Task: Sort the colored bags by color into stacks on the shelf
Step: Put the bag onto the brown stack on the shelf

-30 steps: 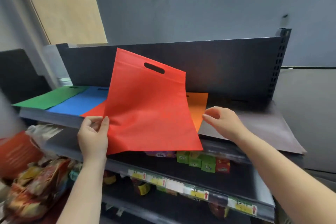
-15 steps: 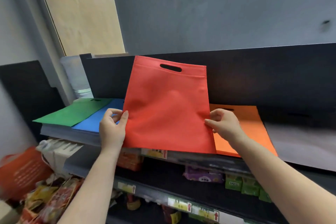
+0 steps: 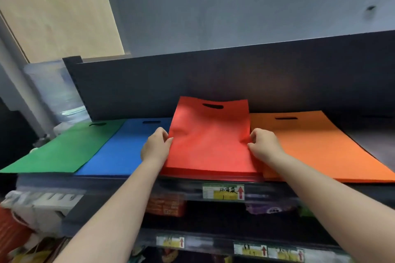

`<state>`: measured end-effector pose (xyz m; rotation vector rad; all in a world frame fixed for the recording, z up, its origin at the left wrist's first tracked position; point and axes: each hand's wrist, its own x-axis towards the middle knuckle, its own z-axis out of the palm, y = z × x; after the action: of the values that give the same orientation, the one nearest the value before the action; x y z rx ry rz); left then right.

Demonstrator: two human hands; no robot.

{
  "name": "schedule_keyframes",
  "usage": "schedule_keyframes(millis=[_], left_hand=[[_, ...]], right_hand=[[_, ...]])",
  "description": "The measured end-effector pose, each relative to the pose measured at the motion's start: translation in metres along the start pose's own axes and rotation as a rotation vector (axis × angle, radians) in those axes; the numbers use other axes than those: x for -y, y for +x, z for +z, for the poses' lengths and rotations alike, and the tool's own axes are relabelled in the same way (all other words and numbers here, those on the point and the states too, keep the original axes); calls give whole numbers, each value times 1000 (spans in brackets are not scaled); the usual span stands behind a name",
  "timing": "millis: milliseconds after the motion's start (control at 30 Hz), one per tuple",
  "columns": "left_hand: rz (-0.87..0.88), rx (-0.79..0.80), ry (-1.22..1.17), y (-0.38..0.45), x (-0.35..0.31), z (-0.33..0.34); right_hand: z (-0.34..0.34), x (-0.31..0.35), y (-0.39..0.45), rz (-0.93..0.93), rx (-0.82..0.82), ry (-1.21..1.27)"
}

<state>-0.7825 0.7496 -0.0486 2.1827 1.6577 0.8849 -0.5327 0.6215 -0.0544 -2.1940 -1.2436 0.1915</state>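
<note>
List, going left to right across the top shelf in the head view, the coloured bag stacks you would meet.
green bags → blue bags → red bags → orange bags

A grey wall [image 3: 235,6] rises behind the dark back panel [image 3: 213,74]; a tan board [image 3: 55,10] leans at the left.

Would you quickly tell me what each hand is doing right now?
Left hand: pinching the left edge of the red bag.
Right hand: pinching the right edge of the same red bag.
</note>
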Motion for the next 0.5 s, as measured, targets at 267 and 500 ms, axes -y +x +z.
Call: schedule_keyframes(millis=[267, 500], left_hand=[[52, 210, 340, -5, 4, 10], [174, 173, 457, -14, -48, -4]], right_hand=[[-1, -4, -9, 36, -10, -115], [-44, -17, -14, -59, 1, -193]])
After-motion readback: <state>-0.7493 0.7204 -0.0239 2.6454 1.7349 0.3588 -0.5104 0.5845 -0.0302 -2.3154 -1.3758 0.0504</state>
